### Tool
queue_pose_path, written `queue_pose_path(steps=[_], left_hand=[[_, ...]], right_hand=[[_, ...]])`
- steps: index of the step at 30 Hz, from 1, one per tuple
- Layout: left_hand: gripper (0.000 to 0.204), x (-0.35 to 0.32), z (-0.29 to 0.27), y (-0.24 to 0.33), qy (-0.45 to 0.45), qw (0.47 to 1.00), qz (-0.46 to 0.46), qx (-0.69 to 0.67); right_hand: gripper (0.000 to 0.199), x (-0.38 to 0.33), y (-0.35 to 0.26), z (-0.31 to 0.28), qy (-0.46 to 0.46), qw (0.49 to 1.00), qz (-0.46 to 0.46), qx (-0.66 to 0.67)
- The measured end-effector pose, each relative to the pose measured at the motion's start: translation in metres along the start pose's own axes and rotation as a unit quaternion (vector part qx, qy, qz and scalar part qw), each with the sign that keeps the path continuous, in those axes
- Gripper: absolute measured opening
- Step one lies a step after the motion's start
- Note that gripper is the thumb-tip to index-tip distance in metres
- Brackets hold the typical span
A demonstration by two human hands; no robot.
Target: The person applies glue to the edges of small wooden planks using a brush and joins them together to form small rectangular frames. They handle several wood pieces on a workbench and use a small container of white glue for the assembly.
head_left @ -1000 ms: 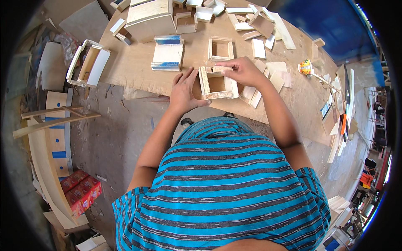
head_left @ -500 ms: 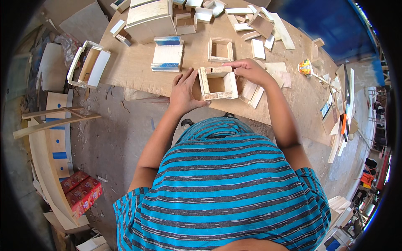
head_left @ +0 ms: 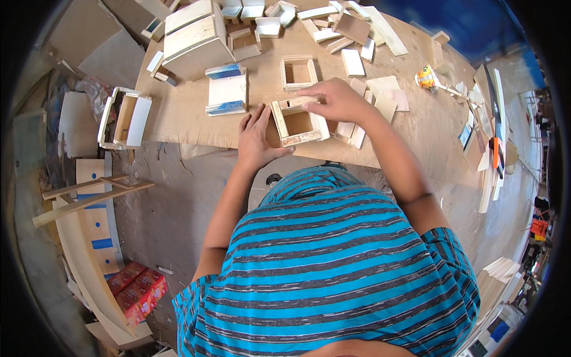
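Observation:
A small square wooden box frame [head_left: 289, 143] with pale, rough edges sits near the table's front edge. My left hand [head_left: 259, 140] lies against its left side, fingers stretched apart and thumb along the near left corner. From the right, my right hand [head_left: 339, 104] reaches over the frame and pinches its far edge strip between thumb and fingers. Part of the far right corner is hidden under that hand. Beyond it lies a similar square frame [head_left: 284, 74]. Pale wooden boards [head_left: 358, 135] lie just to the right.
A blue-and-white wooden piece [head_left: 229, 90] and a large wooden box [head_left: 193, 50] are at the far left of the table [head_left: 178, 113]. Offcuts [head_left: 351, 30] are heaped at the back. At right stand a yellow cup [head_left: 424, 77] and long strips [head_left: 498, 113]. Red packages [head_left: 140, 291] sit lower left.
My right hand has moved left over the frame, from its far right corner onto its far edge. My left hand stays beside the frame. The whole view has shifted slightly.

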State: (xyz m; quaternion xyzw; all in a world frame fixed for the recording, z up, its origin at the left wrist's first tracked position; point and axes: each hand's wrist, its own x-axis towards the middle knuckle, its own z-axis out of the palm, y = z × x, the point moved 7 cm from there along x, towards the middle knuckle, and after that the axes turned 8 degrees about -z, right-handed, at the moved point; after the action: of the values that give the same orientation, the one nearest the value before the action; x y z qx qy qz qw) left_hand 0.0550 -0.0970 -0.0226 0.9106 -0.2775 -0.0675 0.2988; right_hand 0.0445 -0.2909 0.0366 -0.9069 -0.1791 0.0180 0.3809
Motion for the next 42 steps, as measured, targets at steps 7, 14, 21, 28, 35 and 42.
queue_pose_path(steps=[7, 14, 21, 28, 35, 42], left_hand=[[0.112, 0.001, 0.003, -0.001, -0.004, 1.0, 0.008, 0.0], [0.111, 0.001, 0.004, 0.001, 0.0, 1.0, 0.021, 0.004], [0.109, 0.002, 0.002, 0.002, -0.006, 1.0, 0.025, 0.005], [0.121, 0.002, 0.002, 0.003, -0.022, 1.0, 0.013, -0.001], [0.134, 0.004, -0.005, -0.003, -0.017, 0.973, 0.02, -0.229], [0.123, 0.004, 0.009, 0.001, -0.045, 0.948, 0.001, -0.314]], right_hand=[[0.029, 0.002, 0.005, 0.011, 0.021, 0.999, 0.027, -0.03], [0.028, -0.002, 0.002, 0.016, 0.066, 0.997, 0.011, -0.029], [0.028, 0.002, 0.005, 0.021, 0.04, 0.998, 0.023, -0.048], [0.044, -0.006, 0.021, 0.017, 0.074, 0.976, 0.095, 0.179], [0.077, -0.038, 0.031, 0.011, -0.028, 0.935, 0.082, 0.345], [0.119, -0.044, 0.007, 0.013, -0.077, 0.974, 0.013, 0.214]])
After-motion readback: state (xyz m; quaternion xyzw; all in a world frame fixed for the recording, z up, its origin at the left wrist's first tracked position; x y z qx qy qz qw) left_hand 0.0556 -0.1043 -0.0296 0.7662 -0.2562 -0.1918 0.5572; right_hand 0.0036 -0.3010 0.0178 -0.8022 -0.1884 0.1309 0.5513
